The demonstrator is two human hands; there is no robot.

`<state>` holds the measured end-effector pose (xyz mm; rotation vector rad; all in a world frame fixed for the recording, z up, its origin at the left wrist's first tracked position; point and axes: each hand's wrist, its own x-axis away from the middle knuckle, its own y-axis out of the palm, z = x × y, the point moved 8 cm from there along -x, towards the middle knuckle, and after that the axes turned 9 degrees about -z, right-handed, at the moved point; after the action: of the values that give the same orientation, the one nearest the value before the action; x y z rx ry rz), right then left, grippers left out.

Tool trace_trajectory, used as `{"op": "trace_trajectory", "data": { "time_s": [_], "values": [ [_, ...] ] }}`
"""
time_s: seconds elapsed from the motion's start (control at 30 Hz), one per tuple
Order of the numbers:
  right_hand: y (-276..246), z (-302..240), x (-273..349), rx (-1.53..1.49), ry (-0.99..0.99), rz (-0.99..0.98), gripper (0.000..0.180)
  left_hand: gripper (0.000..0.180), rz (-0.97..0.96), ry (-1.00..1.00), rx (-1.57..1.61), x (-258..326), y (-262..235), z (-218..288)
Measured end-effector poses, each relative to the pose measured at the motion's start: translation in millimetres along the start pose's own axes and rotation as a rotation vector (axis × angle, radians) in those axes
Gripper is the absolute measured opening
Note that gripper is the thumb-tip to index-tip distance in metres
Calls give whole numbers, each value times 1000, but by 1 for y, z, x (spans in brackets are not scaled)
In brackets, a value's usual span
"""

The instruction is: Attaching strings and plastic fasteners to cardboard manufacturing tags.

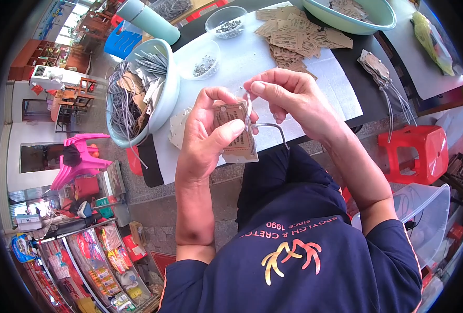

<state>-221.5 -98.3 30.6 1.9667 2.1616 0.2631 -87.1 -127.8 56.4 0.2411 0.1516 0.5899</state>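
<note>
My left hand (197, 130) grips a brown cardboard hang tag (236, 143), thumb across its printed front and fingers behind. More tags may lie underneath; I cannot tell. A grey cord (271, 126) runs along the tag's right edge, and one end curves off to the right and down. Just above that edge, thumb and forefinger of my right hand (297, 99) pinch the upper part of the cord. Behind my left hand, pale tags (177, 128) lie on the white sheet (336, 83).
At left stands a light blue basin (172, 94) of grey cords and tags. Two clear bowls (218, 55) (242, 20) hold small metal pieces. Brown tags (294, 39) are heaped at the back, beside a green basin (354, 26). Corded tags (373, 68) lie right, above a red stool (417, 151).
</note>
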Motion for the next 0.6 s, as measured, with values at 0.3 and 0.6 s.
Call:
{"op": "trace_trajectory", "data": {
  "time_s": [0.3,0.6],
  "values": [
    [3,-6,-6,-237,-154,37,20,34,-11,-21,-31,-1,4,-2],
    [7,-12,-14,-223,-228,16,17,33,-34,9,31,0,2,-1]
  ]
}}
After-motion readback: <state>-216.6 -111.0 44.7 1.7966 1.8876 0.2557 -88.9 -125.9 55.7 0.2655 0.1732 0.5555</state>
